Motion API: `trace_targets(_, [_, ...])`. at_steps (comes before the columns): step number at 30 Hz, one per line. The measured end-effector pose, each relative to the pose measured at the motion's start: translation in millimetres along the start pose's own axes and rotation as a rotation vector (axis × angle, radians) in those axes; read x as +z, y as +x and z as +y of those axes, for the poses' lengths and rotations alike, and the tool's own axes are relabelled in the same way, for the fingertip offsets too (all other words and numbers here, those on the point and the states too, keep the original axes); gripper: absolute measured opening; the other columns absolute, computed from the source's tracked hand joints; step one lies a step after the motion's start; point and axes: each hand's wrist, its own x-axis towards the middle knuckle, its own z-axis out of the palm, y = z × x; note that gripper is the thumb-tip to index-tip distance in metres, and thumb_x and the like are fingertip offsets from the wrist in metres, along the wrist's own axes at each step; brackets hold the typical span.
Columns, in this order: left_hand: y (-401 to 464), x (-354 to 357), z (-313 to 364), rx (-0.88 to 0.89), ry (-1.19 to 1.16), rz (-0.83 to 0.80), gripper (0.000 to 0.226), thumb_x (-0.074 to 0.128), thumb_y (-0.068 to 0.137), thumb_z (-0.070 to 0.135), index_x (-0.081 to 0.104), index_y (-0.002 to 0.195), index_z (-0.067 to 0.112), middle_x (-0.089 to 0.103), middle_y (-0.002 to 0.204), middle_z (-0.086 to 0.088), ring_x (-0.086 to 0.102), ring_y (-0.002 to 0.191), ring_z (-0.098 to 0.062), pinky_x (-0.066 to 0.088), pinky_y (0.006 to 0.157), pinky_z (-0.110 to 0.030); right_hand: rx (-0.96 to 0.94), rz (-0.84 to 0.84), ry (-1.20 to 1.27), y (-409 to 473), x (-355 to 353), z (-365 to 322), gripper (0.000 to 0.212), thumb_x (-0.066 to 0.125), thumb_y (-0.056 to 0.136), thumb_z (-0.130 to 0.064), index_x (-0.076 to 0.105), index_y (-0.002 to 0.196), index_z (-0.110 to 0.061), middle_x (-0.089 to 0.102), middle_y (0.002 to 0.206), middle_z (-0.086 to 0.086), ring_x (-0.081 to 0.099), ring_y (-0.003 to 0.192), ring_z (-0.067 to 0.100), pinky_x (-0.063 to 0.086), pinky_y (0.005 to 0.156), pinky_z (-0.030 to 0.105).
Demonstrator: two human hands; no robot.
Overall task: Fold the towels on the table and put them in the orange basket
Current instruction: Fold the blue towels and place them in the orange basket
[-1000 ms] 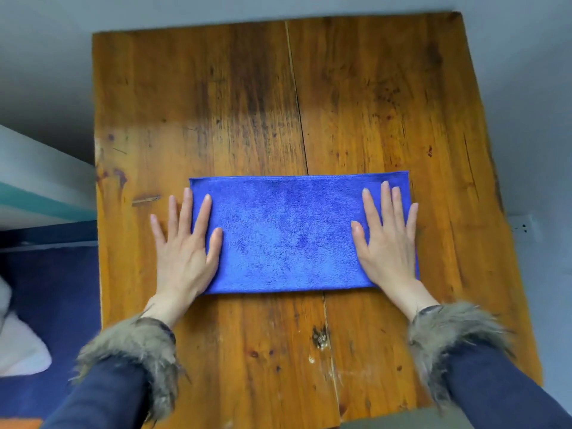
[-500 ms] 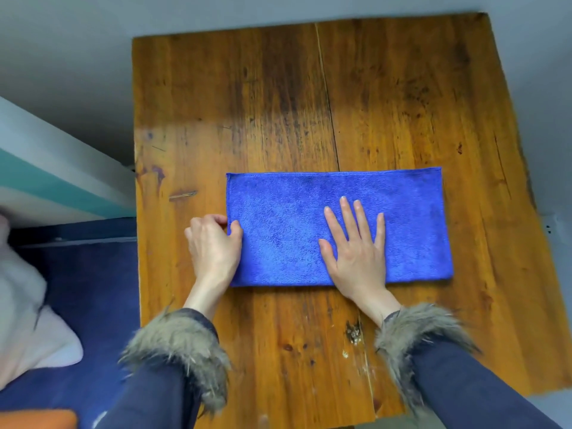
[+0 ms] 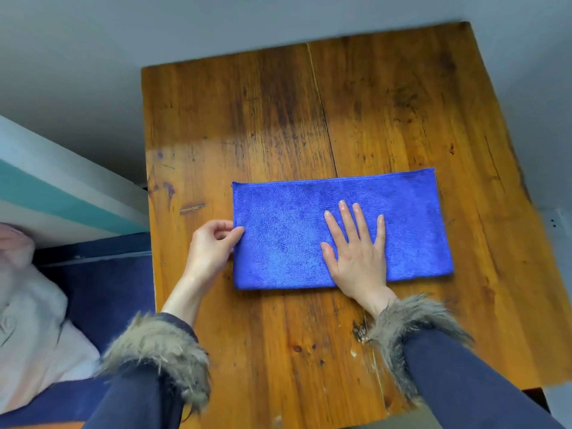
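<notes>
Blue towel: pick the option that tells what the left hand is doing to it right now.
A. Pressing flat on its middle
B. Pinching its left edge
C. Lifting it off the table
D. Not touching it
B: the left hand has its fingers curled on the blue towel at its left edge, while the right hand lies flat on the middle.

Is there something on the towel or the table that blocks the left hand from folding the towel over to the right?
Only the right hand, pressing flat on the middle of the blue towel. The left hand pinches the towel's left edge. Nothing else lies on the towel or the table.
</notes>
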Motion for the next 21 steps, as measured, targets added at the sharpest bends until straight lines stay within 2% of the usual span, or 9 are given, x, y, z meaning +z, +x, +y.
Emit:
trace_targets(2, [-4.5,-8.2,4.2,-0.044,-0.108,-0.118,0.014,0.060,0.088,0.006,0.057,0.101,0.009,0.062,0.078,-0.001,0.061,0.063,0.000,0.050,0.059,-0.016,-0.006,-0.018,0.009,0.4,-1.8,-0.2,0.056,0.031,0.092,-0.045,0.033,0.143,-0.023,0.031,0.152,0.007,0.020,0.141,0.026,0.011,0.110,0.061])
trace_targets(4, [-10.8,-14.1,11.2,-0.059,-0.126,-0.198,0.019,0.057,0.089,0.004,0.055,0.107,0.009,0.063,0.082,-0.002,0.062,0.062,0.006,0.051,0.056,-0.012,-0.007,-0.043,0.005,0.8,-3.9,-0.4,0.056,0.030,0.092,-0.046,0.033,0.143,-0.023,0.031,0.152,0.007,0.020,0.141,0.026,0.010,0.109,0.063])
trace_targets(7, [-23.6,-15.1,28.2,-0.045,-0.102,-0.232,0.019,0.056,0.090,0.004,0.058,0.106,0.013,0.063,0.085,0.000,0.063,0.069,-0.002,0.054,0.057,-0.018,-0.004,-0.089,-0.014,1.4,-8.6,-0.3,0.060,0.028,0.090,-0.050,0.033,0.143,-0.022,0.030,0.152,0.007,0.019,0.142,0.027,0.007,0.106,0.067])
trace_targets(10, [-41.5,-7.3,50.0,0.016,-0.091,-0.245,0.018,0.056,0.090,0.003,0.061,0.100,0.017,0.062,0.085,-0.003,0.059,0.066,-0.007,0.057,0.057,-0.023,-0.023,-0.150,0.005,2.2,-17.5,0.6,0.066,0.028,0.087,-0.057,0.034,0.143,-0.023,0.030,0.152,0.007,0.018,0.142,0.026,0.005,0.104,0.069])
trace_targets(13, [-58.8,10.0,74.7,0.087,-0.077,-0.264,0.021,0.056,0.088,0.002,0.061,0.094,0.021,0.060,0.085,-0.006,0.058,0.066,-0.011,0.058,0.056,-0.027,-0.012,-0.129,0.076,-2.2,-30.6,17.1,0.062,0.032,0.084,-0.050,0.041,0.139,-0.023,0.038,0.148,0.006,0.033,0.138,0.025,0.013,0.103,0.070])
trace_targets(15, [-67.8,30.1,91.5,0.120,-0.075,-0.264,0.020,0.057,0.088,0.001,0.061,0.095,0.019,0.058,0.083,-0.007,0.057,0.060,-0.007,0.057,0.054,-0.026,0.050,-0.077,0.140,-12.8,-40.9,39.1,0.056,0.035,0.084,-0.040,0.050,0.133,-0.019,0.049,0.140,0.007,0.043,0.132,0.025,0.016,0.104,0.066])
trace_targets(17, [-74.9,56.9,106.9,0.146,-0.065,-0.251,0.020,0.058,0.087,0.001,0.062,0.102,0.013,0.057,0.086,-0.009,0.057,0.058,-0.007,0.056,0.052,-0.025,0.115,-0.004,0.211,-26.2,-50.2,65.9,0.048,0.037,0.083,-0.033,0.061,0.120,-0.014,0.061,0.126,0.007,0.054,0.121,0.025,0.027,0.104,0.059])
trace_targets(19, [-80.6,88.6,119.7,0.168,-0.064,-0.239,0.024,0.059,0.086,0.001,0.060,0.109,0.008,0.055,0.085,-0.009,0.056,0.055,-0.006,0.055,0.050,-0.025,0.171,0.097,0.329,-39.2,-55.3,93.4,0.038,0.041,0.083,-0.025,0.066,0.108,-0.010,0.066,0.109,0.007,0.062,0.102,0.027,0.042,0.094,0.044])
trace_targets(21, [-84.8,122.3,129.2,0.189,-0.038,-0.236,0.025,0.059,0.085,0.001,0.059,0.110,0.007,0.054,0.080,-0.003,0.057,0.050,-0.005,0.056,0.051,-0.028,0.260,0.141,0.529,-46.5,-61.7,115.7,0.027,0.049,0.086,-0.012,0.066,0.105,-0.005,0.065,0.097,0.008,0.061,0.088,0.027,0.042,0.080,0.027])
